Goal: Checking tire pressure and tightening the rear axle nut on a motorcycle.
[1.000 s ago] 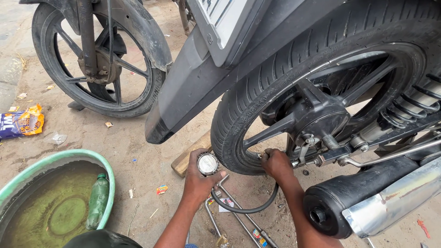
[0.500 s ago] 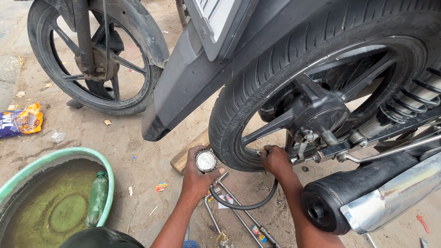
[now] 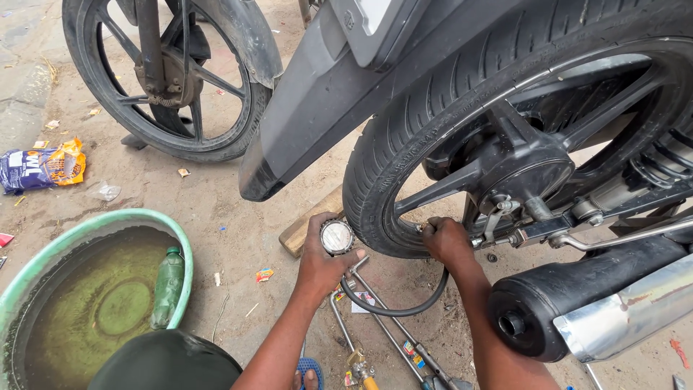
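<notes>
My left hand (image 3: 321,261) grips a round pressure gauge (image 3: 337,237) with a silver rim and a white dial, held just left of the motorcycle's rear tyre (image 3: 404,137). A black hose (image 3: 393,309) loops from the gauge down and up to my right hand (image 3: 447,240). That hand presses the hose end against the inner rim of the black alloy wheel (image 3: 505,162), low on the wheel. The valve itself is hidden under my fingers.
A green basin (image 3: 50,249) of murky water with a floating green bottle (image 3: 167,285) sits at the lower left. A second motorcycle wheel (image 3: 170,76) stands at the back left. A wooden block (image 3: 307,227), metal tools (image 3: 382,339), the exhaust (image 3: 577,318) and litter lie around.
The view has drifted slightly; both hands stay in place, gauge in the left and hose end at the rim in the right.
</notes>
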